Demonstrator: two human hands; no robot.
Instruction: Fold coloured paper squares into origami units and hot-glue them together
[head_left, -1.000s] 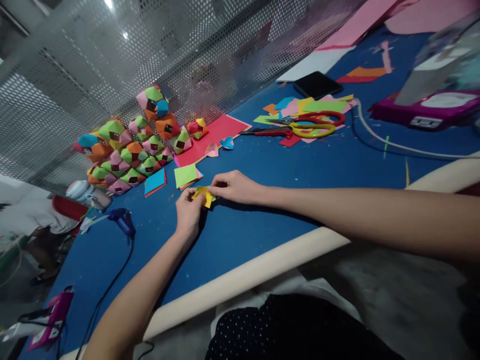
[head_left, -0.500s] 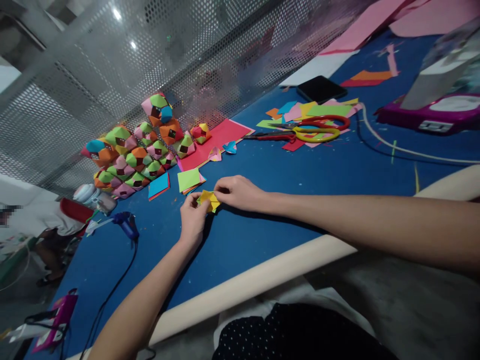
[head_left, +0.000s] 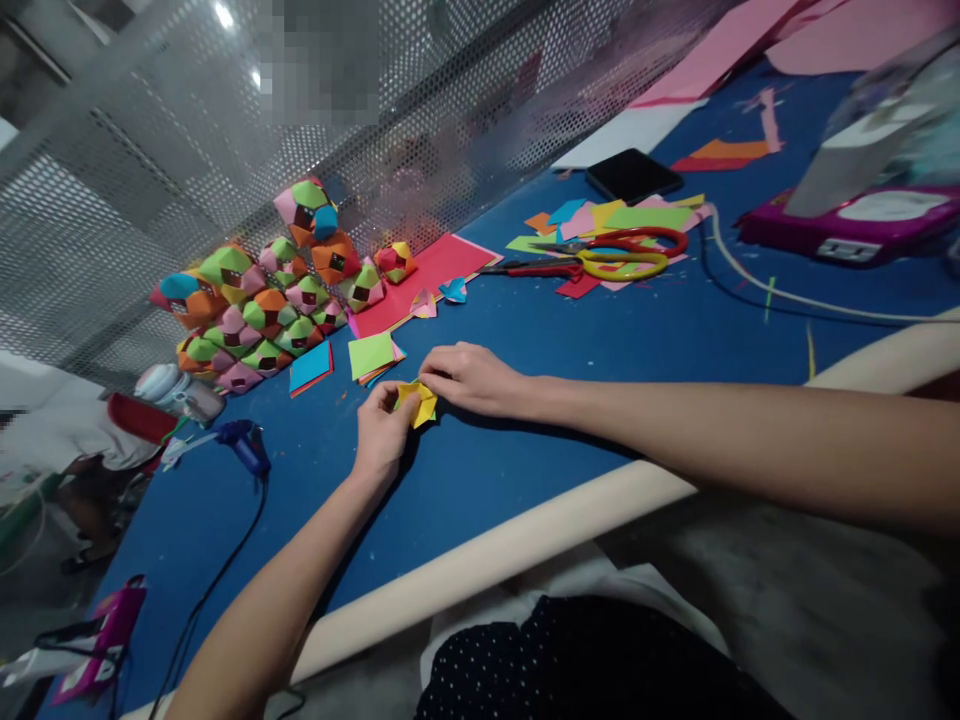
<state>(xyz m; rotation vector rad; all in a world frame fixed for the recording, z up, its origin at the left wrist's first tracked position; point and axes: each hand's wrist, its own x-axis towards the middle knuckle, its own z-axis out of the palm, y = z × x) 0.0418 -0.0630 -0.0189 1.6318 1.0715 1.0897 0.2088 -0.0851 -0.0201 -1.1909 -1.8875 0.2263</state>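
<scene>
Head view. The yellow folded paper point(head_left: 418, 402) sits low over the blue tabletop point(head_left: 600, 340), near its front edge, between both hands. The left hand point(head_left: 382, 430) pinches its left corner, thumb and fingers closed on the paper. The right hand point(head_left: 465, 378) bears on its upper right edge, fingertips pressed together on the fold.

Risk, as a judgement: the piece is small and gripped only at its edges. Uneven pressure from either hand could skew a crease or open a finished flap. Loose paper lies close: a stack of paper squares point(head_left: 371, 353), green on top, is just beside the right hand, and a blue square point(head_left: 311, 365) lies near it. A wide wrist movement could scatter them. The glue gun point(head_left: 244, 445) and its cord lie to the left, well apart from the hands.

Appearance: bright yellow, compact, several layers thick, with pointed corners standing out past the fingers. A trace of green shows at its lower edge. The hands hide the middle, so the fold pattern cannot be read.
</scene>
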